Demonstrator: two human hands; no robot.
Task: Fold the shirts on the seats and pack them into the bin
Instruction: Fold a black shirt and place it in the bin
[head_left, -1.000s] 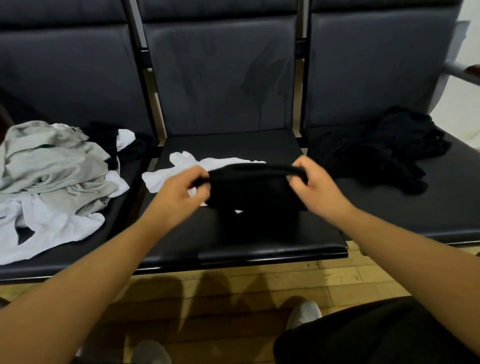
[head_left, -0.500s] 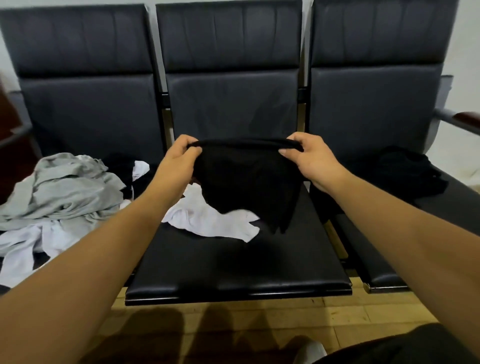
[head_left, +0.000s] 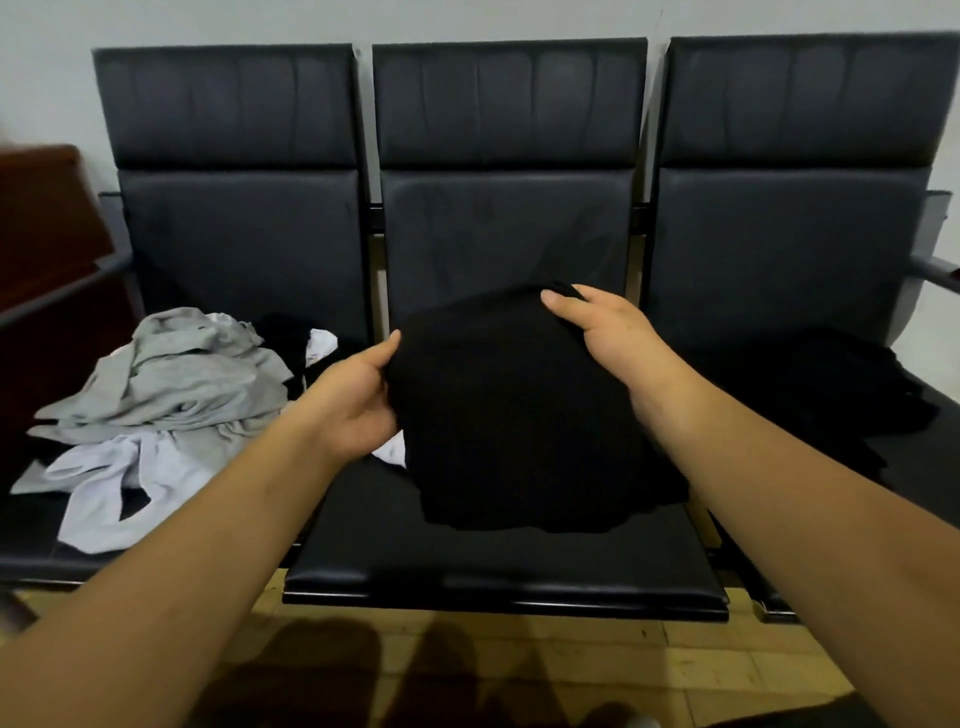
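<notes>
Pinched at its nine o'clock by the left hand (head_left: 353, 400) and one o'clock by the right hand (head_left: 608, 332), the black shirt (head_left: 519, 415) has been tipped flatter, seemingly for folding.

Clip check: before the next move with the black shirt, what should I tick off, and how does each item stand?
1. Left hand grips black shirt: ok.
2. Right hand grips it: ok.
3. Shirt fully folded: cannot tell, dark fabric hides the creases.
4. Middle seat free for laying it down: not ok, white shirt lies on it.
5. Bin in sight: not ok.
</notes>
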